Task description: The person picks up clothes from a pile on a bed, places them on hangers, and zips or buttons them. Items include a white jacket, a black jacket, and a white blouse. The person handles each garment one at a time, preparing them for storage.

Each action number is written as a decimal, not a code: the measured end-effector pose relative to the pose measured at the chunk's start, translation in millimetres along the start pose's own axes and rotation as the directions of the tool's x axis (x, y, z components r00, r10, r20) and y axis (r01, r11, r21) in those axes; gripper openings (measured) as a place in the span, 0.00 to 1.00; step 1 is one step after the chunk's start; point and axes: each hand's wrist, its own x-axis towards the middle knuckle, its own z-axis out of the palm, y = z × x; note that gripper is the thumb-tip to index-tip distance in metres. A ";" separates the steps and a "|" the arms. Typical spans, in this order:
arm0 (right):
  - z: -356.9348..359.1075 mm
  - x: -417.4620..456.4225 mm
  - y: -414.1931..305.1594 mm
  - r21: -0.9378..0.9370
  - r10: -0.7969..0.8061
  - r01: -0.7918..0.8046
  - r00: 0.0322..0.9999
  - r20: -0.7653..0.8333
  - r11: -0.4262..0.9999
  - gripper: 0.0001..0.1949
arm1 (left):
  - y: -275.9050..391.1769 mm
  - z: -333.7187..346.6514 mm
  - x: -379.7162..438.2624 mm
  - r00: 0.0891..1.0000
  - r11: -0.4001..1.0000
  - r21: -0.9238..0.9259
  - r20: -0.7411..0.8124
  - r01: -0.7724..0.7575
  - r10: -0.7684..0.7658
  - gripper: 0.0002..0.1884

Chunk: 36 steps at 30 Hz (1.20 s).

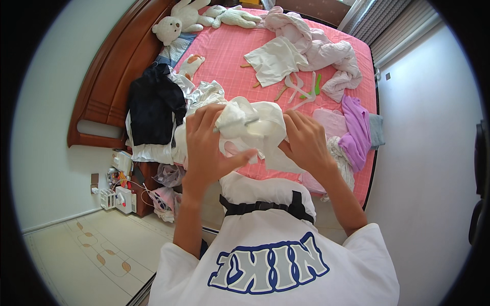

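A white garment (pixel 270 118) is held up between my two hands above the pink bed. My left hand (pixel 206 141) grips its left edge, with the thumb stretched out towards the middle. My right hand (pixel 306 139) is closed on its right edge. A pale grey bar-like part, perhaps of a hanger, shows within the cloth. Beyond the garment, white hangers (pixel 302 90), a green hanger (pixel 317 86) and a spread white garment (pixel 273 61) lie on the pink checked sheet (pixel 226 53). Black clothing (pixel 157 107) lies over white cloth at the left.
A crumpled pale pink quilt (pixel 325 53) and purple clothing (pixel 356 130) lie on the right side of the bed. Plush toys (pixel 168 30) sit by the wooden headboard (pixel 115 80). Plastic bags (pixel 166 199) and a white power strip (pixel 108 199) are at lower left.
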 end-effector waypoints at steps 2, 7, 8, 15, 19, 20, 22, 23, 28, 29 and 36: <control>1.3 -2.9 0.7 -0.033 0.010 -0.011 1.000 -0.005 0.999 0.21 | 4.3 4.0 -1.2 0.998 0.997 -0.054 -0.022 0.051 -0.052 0.20; 2.6 -11.1 9.9 -0.022 0.174 -0.173 0.984 0.038 0.985 0.18 | 19.4 17.5 -21.3 0.877 0.874 -0.316 -0.193 0.368 -0.440 0.16; 1.1 -13.7 12.5 0.001 0.234 -0.234 0.971 0.052 0.972 0.17 | 24.3 15.9 -29.9 0.843 0.827 -0.373 -0.174 0.421 -0.508 0.17; -10.2 -21.7 35.8 0.171 0.384 -0.387 0.922 0.054 0.906 0.21 | 35.2 10.4 -62.1 0.999 0.989 -0.149 0.038 0.016 -0.010 0.19; -17.5 -24.8 43.8 0.208 0.287 -0.308 0.950 0.123 0.928 0.23 | 20.8 -2.4 -43.2 0.997 0.974 -0.212 0.024 -0.073 0.080 0.26; -19.9 -25.7 44.0 0.216 0.241 -0.269 0.959 0.147 0.939 0.24 | 16.7 -7.8 -35.7 0.999 0.991 -0.131 -0.036 -0.039 0.034 0.26; -23.7 -25.8 41.6 0.258 0.168 -0.218 0.965 0.202 0.941 0.25 | 3.7 -12.2 -15.0 0.996 0.998 0.021 -0.062 -0.057 0.058 0.26; -25.3 -25.0 38.9 0.291 0.140 -0.206 0.962 0.233 0.934 0.25 | -5.9 -13.3 -3.1 0.993 0.989 0.092 -0.019 -0.116 0.119 0.25; -27.9 -11.6 22.8 0.367 0.152 -0.245 0.953 0.264 0.898 0.26 | -25.1 -9.2 10.5 0.957 0.995 0.025 0.277 -0.098 0.087 0.20; -27.2 -9.1 20.8 0.376 0.153 -0.218 0.969 0.196 0.901 0.26 | -26.4 -7.0 8.2 0.954 0.996 0.029 0.289 -0.090 0.077 0.23; -13.2 -13.2 10.6 0.603 0.430 -0.507 0.858 0.281 0.616 0.18 | -24.4 6.6 -3.8 0.910 0.995 0.028 0.408 -0.092 0.073 0.34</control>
